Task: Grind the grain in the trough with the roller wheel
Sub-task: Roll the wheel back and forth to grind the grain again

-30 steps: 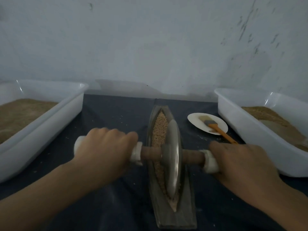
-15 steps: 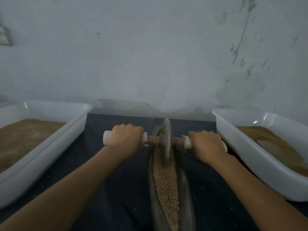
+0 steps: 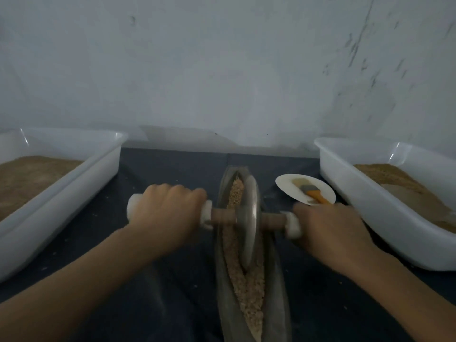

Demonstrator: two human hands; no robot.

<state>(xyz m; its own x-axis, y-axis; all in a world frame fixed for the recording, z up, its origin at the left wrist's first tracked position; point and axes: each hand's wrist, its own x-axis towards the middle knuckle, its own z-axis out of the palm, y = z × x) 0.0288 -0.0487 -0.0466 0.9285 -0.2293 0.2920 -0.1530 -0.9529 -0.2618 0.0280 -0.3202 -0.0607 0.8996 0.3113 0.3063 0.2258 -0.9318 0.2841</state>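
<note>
A narrow boat-shaped trough (image 3: 276, 287) lies lengthwise on the dark table, filled with tan grain (image 3: 249, 292). The metal roller wheel (image 3: 250, 218) stands upright in it, around the middle of the trough's far half. A wooden axle with white-wrapped ends runs through the wheel. My left hand (image 3: 165, 213) grips the left handle with fingers curled over it. My right hand (image 3: 328, 225) grips the right handle the same way. Grain shows both beyond and in front of the wheel.
A white tub (image 3: 74, 193) of brown grain stands at the left, another white tub (image 3: 370, 208) at the right. A small white plate (image 3: 291, 188) with an orange-handled brush (image 3: 313, 193) sits between trough and right tub. A grey wall rises close behind.
The wheel rolled from mid-trough to the far end half a second ago, and now it has come back toward me. Both hands kept their grip on the handles.
</note>
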